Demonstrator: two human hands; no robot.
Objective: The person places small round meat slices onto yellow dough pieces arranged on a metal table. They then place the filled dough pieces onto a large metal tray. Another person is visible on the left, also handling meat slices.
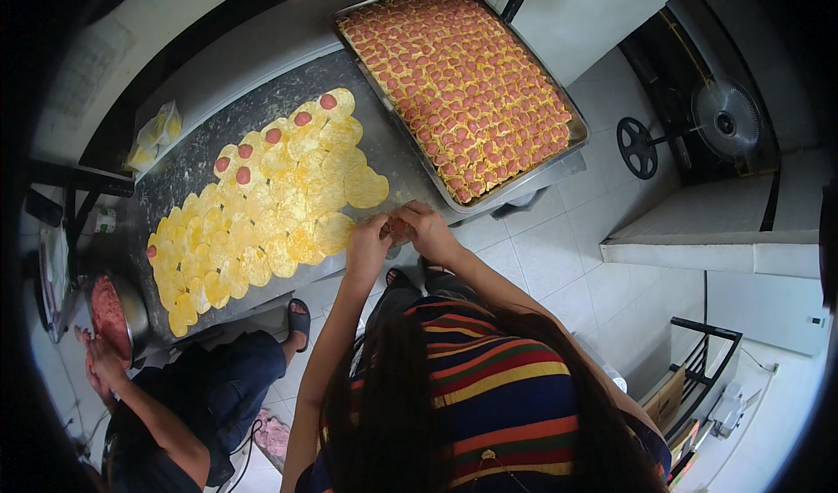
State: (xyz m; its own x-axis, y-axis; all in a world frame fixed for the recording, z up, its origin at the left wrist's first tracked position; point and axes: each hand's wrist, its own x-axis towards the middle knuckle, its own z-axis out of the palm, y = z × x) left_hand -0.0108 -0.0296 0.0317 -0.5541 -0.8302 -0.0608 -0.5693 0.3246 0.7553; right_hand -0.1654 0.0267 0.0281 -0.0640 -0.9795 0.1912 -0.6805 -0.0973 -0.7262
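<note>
At the table's near edge, my left hand (367, 238) and my right hand (431, 231) come together with their fingers pinched around a small meat dumpling (400, 227). Pink filling shows between the fingers; most of the dumpling is hidden. Just left of my hands, overlapping round yellow dough wrappers (284, 187) cover part of the dark speckled tabletop (288, 87). Several pink meat balls (273, 135) sit singly on wrappers along the far side, and one lies at the left end. Beyond my right hand, a large metal tray (410, 139) is packed with rows of open-topped meat dumplings (471, 100).
At the left, a co-worker presses both hands (103, 362) together beside a metal bowl (133, 314) of pink minced meat (108, 314). A plastic bag with yellow contents (157, 135) lies at the back left. A fan (724, 122) stands at the right, near a black handwheel (637, 148).
</note>
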